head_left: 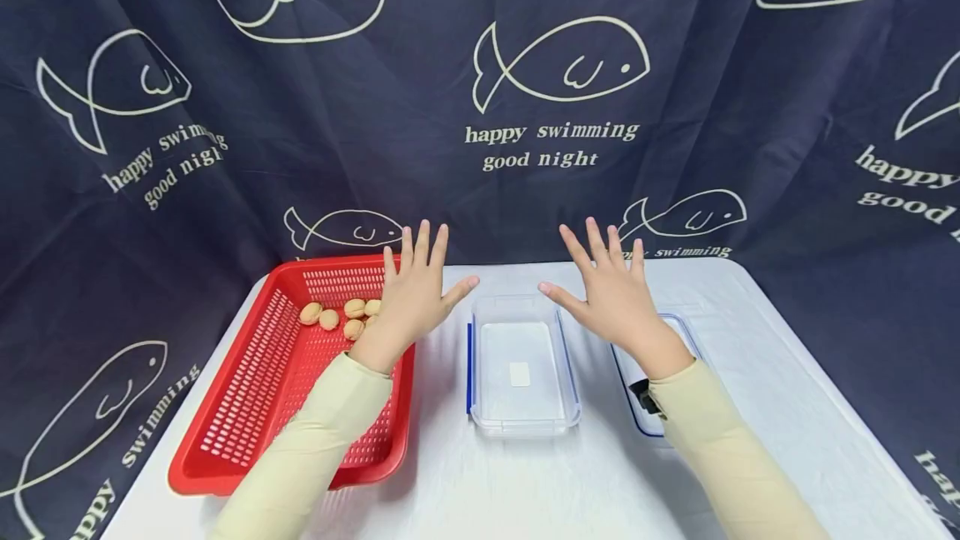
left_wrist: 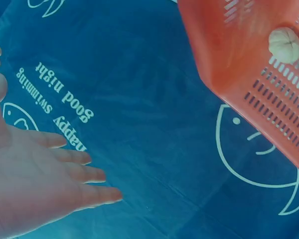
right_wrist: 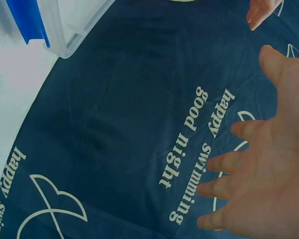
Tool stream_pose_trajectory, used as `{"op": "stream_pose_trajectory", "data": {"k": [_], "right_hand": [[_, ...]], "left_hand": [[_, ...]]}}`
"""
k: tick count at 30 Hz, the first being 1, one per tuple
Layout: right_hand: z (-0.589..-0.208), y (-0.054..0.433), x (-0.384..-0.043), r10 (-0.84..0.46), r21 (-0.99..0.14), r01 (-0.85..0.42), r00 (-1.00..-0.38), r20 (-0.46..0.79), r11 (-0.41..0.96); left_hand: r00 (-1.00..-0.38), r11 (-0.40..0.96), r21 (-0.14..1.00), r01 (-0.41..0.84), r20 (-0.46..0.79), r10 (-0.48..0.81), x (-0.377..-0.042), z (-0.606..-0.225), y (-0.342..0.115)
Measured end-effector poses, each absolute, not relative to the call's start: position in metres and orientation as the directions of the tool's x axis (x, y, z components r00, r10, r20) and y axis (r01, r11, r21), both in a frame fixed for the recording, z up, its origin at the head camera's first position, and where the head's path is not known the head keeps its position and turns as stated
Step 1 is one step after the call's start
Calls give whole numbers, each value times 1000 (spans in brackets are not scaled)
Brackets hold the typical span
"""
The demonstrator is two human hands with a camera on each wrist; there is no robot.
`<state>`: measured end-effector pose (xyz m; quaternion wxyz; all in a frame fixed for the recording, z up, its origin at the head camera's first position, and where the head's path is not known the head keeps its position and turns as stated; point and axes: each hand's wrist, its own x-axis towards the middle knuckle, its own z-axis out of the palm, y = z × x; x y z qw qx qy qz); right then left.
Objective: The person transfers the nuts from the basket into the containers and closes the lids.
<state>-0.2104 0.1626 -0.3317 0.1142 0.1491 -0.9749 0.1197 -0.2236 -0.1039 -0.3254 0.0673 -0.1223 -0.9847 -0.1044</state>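
Observation:
My left hand (head_left: 414, 294) is raised with fingers spread, over the right side of a red plastic basket (head_left: 242, 382). Several walnuts (head_left: 311, 313) lie near the basket's far end, some of them hidden behind that hand. With its fingers spread too, my right hand (head_left: 613, 294) hovers between a clear plastic food container (head_left: 519, 425) and a blue-edged lid (head_left: 628, 367). Neither hand holds anything. In the left wrist view, walnuts (left_wrist: 284, 46) show inside the basket, apart from the left palm (left_wrist: 35, 184). The right palm (right_wrist: 269, 174) appears away from the container's corner (right_wrist: 65, 47).
A white cloth covers the table (head_left: 757, 390). Behind it hangs a dark blue curtain (head_left: 435, 148) with fish drawings and lettering. A blue clip flap (head_left: 469, 369) hangs on the container's left side. Something black (head_left: 645, 397) sits at the right cuff.

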Motion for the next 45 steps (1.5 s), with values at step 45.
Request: {"op": "stream_pose_trajectory", "data": {"k": [45], "right_hand": [[-429, 184, -206, -224, -874, -329, -939, 262, 358]], "left_hand": [[-883, 579, 722, 379, 469, -6, -246, -344, -205]]}}
